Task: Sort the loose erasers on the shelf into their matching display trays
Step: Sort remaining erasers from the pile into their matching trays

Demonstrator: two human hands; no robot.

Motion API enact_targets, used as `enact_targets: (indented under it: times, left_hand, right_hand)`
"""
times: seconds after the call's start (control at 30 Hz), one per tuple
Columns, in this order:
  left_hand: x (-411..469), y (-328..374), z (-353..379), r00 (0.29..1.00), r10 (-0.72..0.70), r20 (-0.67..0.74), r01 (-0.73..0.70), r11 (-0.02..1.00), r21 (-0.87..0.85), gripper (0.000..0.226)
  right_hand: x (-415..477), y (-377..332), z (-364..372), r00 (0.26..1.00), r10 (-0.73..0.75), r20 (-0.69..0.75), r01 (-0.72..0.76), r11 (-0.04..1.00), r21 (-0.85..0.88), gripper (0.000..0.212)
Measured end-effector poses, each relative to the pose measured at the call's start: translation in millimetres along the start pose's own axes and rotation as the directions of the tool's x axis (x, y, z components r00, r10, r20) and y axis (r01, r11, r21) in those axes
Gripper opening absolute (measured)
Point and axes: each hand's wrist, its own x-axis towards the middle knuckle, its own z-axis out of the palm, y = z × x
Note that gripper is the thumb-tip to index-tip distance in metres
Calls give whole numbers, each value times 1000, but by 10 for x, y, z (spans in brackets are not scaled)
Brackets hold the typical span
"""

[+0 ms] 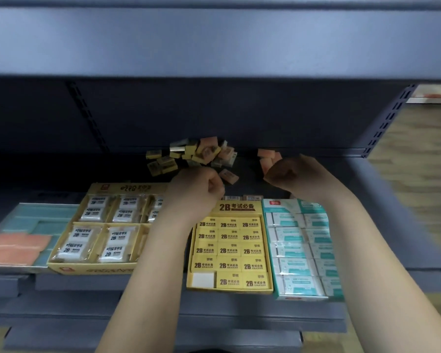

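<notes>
i note both hands reaching to the back of the shelf (61,169), beyond the display trays. the left hand (196,186) has its fingers curled into the palm. i cannot tell whether they pinch anything. it sits just in front of the loose pile (196,155) of yellow and pink erasers heaped against the back panel. a single pink eraser (229,176) lies just right of that hand. the right hand (288,174) is likewise curled, beside a small pink cluster (267,156). what it holds, if anything, is hidden.

front row, left to right:
- shallow teal tray (36,212), holding pink erasers
- white-pack tray (127,187)
- yellow 2b tray (239,207), with a plain white piece at its front left corner
- teal-and-white tray (278,205)

the left forearm crosses between the two yellow trays.
</notes>
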Motion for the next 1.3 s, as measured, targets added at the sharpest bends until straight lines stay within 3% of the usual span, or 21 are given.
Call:
enact_targets:
  times: [0.23,0.43,0.57,0.7,0.83,1.03,1.17,1.3]
  left_hand:
    - [178,54,212,999,-51,-9,51,999,16,17]
    - [236,46,248,994,-108,-31,108,994,-8,17]
    - [290,-29,240,992,-123,-42,120,991,-59,17]
    - [339,-60,255,990,-127,-66,125,991,-39,22]
    - [388,-75,285,989,-140,-52,140,990,-8,19]
    - [543,63,337,994,-104,-33,105,994,16,13]
    - [680,168,426,994,-113,13,112,991,70,31]
    - [716,216,483,989,-150,-1,149,979,140,34]
  right_hand:
    - [302,165,54,994,67,-87,-75,993,-90,24]
    - [451,160,122,982,179,-57,-182,981,-64,41]
    - [482,193,150,982,178,-63,-178,984,0,47]
    - [508,229,196,991,130,-21,-132,982,-139,31]
    - [512,264,209,996,88,-2,-86,979,-187,42]
    - [448,305,126,998,58,12,-57,996,-75,45]
    - [360,313,90,999,46,13,-47,997,66,33]
    - [225,288,38,1000,20,4,-21,988,156,25]
